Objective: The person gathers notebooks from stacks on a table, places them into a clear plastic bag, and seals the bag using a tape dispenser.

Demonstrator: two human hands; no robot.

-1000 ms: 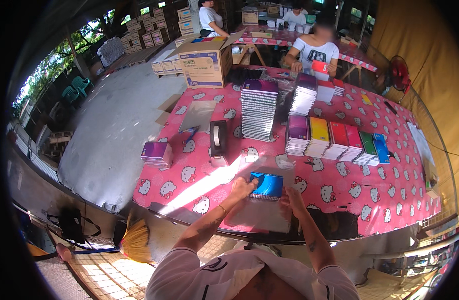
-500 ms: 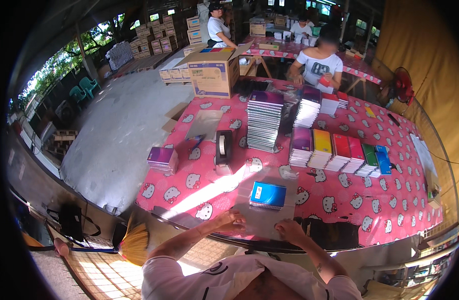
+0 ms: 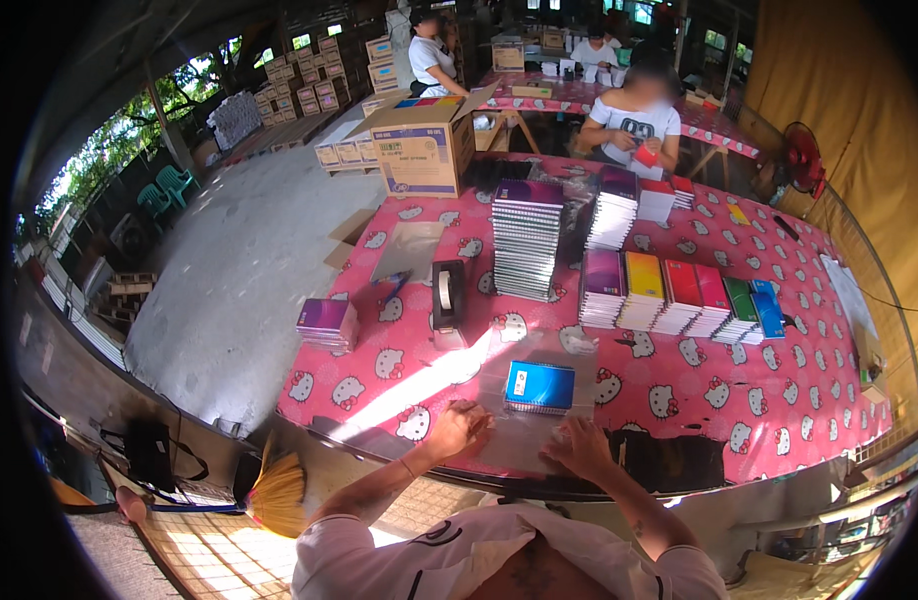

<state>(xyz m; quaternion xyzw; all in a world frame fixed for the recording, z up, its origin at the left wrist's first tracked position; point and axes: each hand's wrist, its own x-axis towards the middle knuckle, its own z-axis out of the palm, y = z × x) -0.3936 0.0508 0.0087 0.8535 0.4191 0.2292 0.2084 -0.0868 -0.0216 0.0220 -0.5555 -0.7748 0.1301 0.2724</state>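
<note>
A small stack of blue spiral notebooks (image 3: 541,387) lies on a clear plastic sheet (image 3: 519,448) at the table's near edge. At the sheet's left side, my left hand (image 3: 463,428) is closed with bent fingers, pinching the plastic. My right hand (image 3: 581,447) is closed on the sheet's right side, just below the notebooks; its fingertips are partly hidden. Neither hand touches the notebooks. Beyond them stands a black tape dispenser (image 3: 447,298) with a roll in it.
Purple notebooks (image 3: 325,322) are piled at the left table edge. A tall notebook stack (image 3: 527,240) and a row of coloured notebook stacks (image 3: 679,290) stand farther back. An open carton (image 3: 419,155) sits at the far left corner. Across the table, a person (image 3: 634,125) handles red notebooks.
My left hand has shifted slightly up, and my right hand has moved a little up and inward along the plastic. The blue notebooks stay on the sheet.
</note>
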